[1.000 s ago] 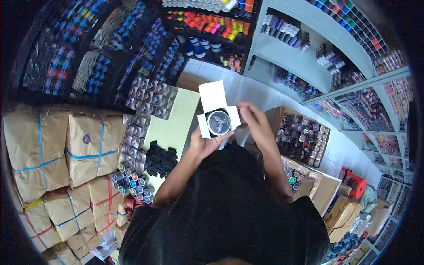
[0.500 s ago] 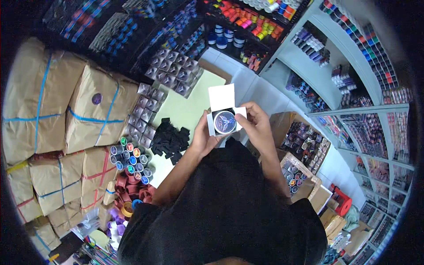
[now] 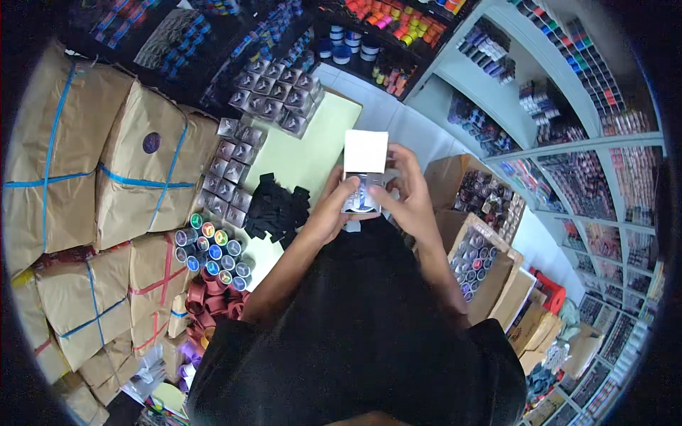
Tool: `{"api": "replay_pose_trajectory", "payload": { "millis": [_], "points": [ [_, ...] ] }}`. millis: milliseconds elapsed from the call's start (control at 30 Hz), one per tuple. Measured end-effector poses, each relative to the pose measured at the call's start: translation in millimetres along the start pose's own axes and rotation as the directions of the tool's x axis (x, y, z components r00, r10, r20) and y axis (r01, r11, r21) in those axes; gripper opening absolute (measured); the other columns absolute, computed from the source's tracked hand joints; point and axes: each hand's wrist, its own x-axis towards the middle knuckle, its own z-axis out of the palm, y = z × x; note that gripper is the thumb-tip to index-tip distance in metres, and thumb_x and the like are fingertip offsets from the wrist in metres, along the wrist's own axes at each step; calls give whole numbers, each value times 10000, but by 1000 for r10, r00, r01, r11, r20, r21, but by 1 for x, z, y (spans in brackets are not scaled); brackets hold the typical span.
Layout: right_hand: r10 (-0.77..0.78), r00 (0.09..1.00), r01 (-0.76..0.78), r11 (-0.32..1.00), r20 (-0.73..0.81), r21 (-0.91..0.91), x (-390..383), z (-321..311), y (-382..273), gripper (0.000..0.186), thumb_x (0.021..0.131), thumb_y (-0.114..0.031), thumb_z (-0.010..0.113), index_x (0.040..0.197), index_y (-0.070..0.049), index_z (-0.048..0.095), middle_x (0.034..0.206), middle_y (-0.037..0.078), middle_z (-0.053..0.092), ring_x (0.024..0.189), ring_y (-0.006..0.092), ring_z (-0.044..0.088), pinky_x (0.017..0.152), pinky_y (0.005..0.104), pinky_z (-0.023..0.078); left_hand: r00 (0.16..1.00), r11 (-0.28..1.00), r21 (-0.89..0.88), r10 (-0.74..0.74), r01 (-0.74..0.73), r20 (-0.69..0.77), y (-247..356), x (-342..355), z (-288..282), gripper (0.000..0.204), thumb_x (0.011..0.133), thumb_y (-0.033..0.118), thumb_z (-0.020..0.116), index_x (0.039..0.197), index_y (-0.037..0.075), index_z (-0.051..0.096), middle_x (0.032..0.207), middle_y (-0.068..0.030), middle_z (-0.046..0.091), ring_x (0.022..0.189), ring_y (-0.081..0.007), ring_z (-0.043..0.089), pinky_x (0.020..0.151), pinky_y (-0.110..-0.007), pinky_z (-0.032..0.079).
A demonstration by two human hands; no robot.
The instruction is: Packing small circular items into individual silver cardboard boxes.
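Note:
Both hands hold a small carton in front of my chest, its white lid flap [image 3: 366, 152] standing up. My left hand [image 3: 331, 210] grips the carton's left side, with the thumb bent over the near part. My right hand [image 3: 412, 204] holds the right side, its thumb pressing at the lower right. Between the thumbs shows part of a round, spool-like piece [image 3: 366, 201] with a blue and dark printed face and a pale rim. The thumbs and a greyish carton part hide the rest of it.
On the pale yellow table [image 3: 334, 117] lie a pile of black pieces [image 3: 273, 209] and rows of small cartons [image 3: 277, 96]. Round-topped spools [image 3: 213, 248] stand at its near left. Brown wrapped parcels [image 3: 145, 156] are stacked left; an open cardboard box [image 3: 490, 245] and shelves [image 3: 526, 160] stand right.
The thumbs have moved inward over the carton, now covering much of the round printed face. The upright flap has shifted slightly right, and the whole view has moved a little.

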Motion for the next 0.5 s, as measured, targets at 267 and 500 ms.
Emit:
{"api": "replay_pose_trajectory", "payload": {
  "millis": [267,500],
  "points": [
    [-141,975,158,983,173,-90,-14,27,4,411,892,-24,637,1301,-4,606,1344,141,628,1263,253,579,1087,368,419,934,934,-37,-356,355,-20,-3,-24,-22,688,1002,679,357,1352,112,528,1169,-117,695,1007,-312,717,836,-500,623],
    [-292,895,364,915,337,-175,-21,40,-1,356,981,-178,523,1265,-12,659,1373,191,597,1294,353,566,1090,424,422,942,943,-72,-317,326,110,23,-47,-35,782,989,730,259,1345,83,516,1180,-144,682,935,-341,729,839,-431,636]
  ]
}}
